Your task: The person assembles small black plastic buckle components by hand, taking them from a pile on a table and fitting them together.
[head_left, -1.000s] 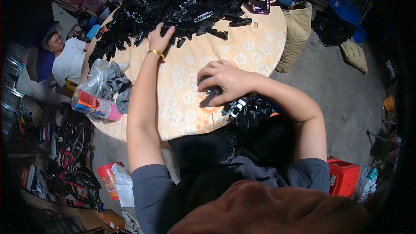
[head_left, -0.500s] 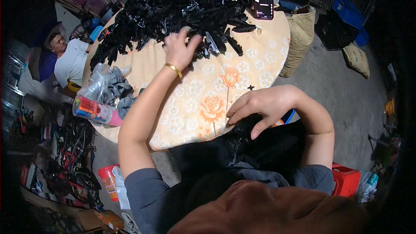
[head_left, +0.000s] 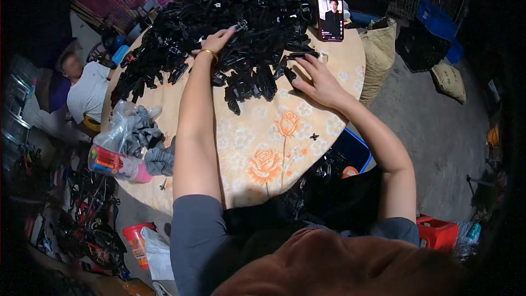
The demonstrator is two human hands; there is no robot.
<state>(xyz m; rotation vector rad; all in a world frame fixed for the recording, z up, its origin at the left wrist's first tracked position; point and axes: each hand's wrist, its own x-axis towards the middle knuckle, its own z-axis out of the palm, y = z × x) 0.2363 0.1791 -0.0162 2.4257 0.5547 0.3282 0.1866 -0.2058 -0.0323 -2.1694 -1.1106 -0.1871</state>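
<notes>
The right hand (head_left: 320,82) has left the near edge of the table (head_left: 241,159) and now lies at the right side of the pile (head_left: 230,8). The left hand (head_left: 215,43) has gone deeper into the pile, away from the body. The small cross-shaped piece (head_left: 314,137) stays on the flowered cover, on the right.

The pile is made of black parts, some of them shiny, and takes up the far side of the table. A tongue of parts (head_left: 252,85) juts toward the person between the two arms. The right hand's fingers are spread wide, thumb well apart from the rest, over dark parts at the pile's edge. The left hand's thumb points at a shiny clip (head_left: 240,26), and its other fingertips are hidden; I cannot tell whether it grips anything. A gold bracelet (head_left: 209,53) circles the left wrist.

A phone (head_left: 330,15) stands beside the pile at the far right (its screen shows someone in dark clothes). At the table's left side sit a clear bag (head_left: 121,126), some grey cloth (head_left: 160,160) and a jar (head_left: 112,161) with a pink end, lying on its side. Beyond them is a person in a white shirt (head_left: 87,87). Below the right edge of the table, a blue bin (head_left: 353,143) shows near more black parts, and a sack (head_left: 378,60) stands just beside the table.
</notes>
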